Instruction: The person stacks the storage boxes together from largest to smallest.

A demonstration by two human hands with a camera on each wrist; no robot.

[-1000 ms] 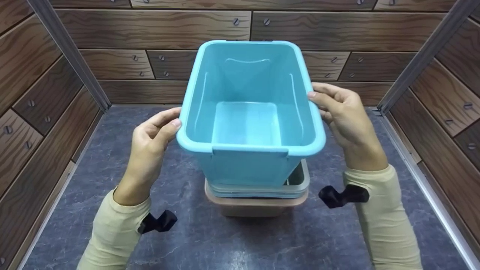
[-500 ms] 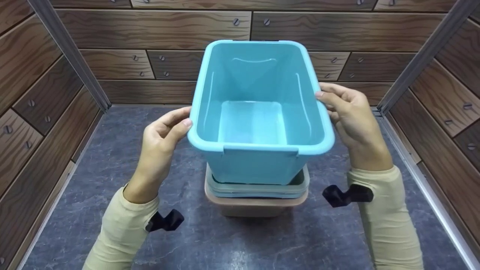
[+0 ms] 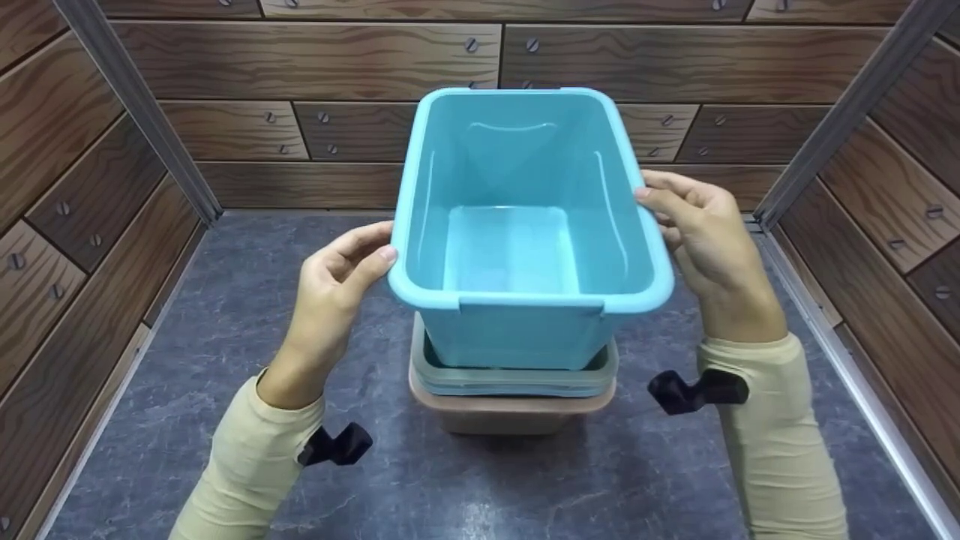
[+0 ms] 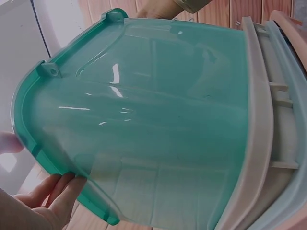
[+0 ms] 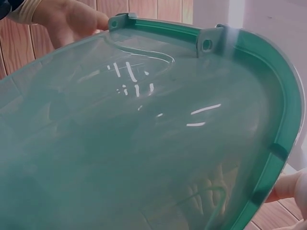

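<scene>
A turquoise plastic bin (image 3: 514, 330) is held by its rim, its mouth tilted toward the head camera and its inside bare. My left hand (image 3: 322, 304) pinches the left rim, thumb on the outer edge. On the opposite side my right hand (image 3: 709, 240) grips the rim between thumb and fingers. Below stand nested bins: a grey-green bin (image 3: 424, 360) uppermost, a light blue rim (image 4: 290, 96) beneath it, and a pinkish bin (image 3: 510, 421) lowest. The held bin's bottom overlaps the grey-green opening. Left wrist view shows its lower end at the grey rim; how deep it reaches inside is hidden.
The stack stands on a dark marbled floor (image 3: 360, 480). Wood-patterned walls (image 3: 300, 60) close off the back and both sides, with grey metal strips (image 3: 142, 120) at the corners. Black wrist mounts (image 3: 335, 444) stick out from both sleeves.
Both hands have shifted the turquoise bin to the right, so its base is now more centred over the stack. Its far rim sits slightly lower in view. The nested bins have not moved.
</scene>
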